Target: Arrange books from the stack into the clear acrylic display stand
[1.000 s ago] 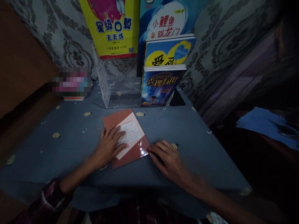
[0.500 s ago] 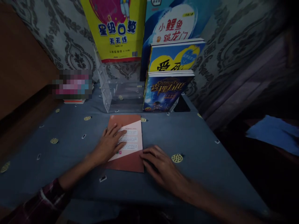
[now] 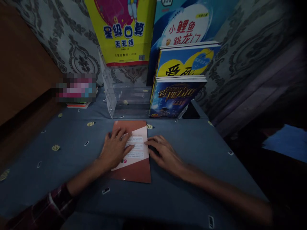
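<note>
A thin brown-and-white booklet (image 3: 136,171) lies flat on the cloth-covered table, its printed side up. My left hand (image 3: 116,147) rests across its left part with the fingers spread and pressed on the cover. At the booklet's right edge is my right hand (image 3: 165,156). Its fingers are slightly curved and apart, with the tips touching that edge around mid-height; I see no grip on the booklet. Just beyond the booklet stands a clear plastic book rack (image 3: 130,111), its left section showing bare shelves.
In the rack stand a dark blue book (image 3: 168,99), a blue-and-yellow book (image 3: 182,60), a tall blue book (image 3: 187,25) and a yellow workbook (image 3: 127,41). A small book stack (image 3: 78,104), partly blurred, lies at left. The patterned tablecloth (image 3: 187,188) reaches the table edge at right.
My right hand has slid farther up along the booklet's right edge. My left hand stays spread on the cover. The whole view has shifted slightly.
</note>
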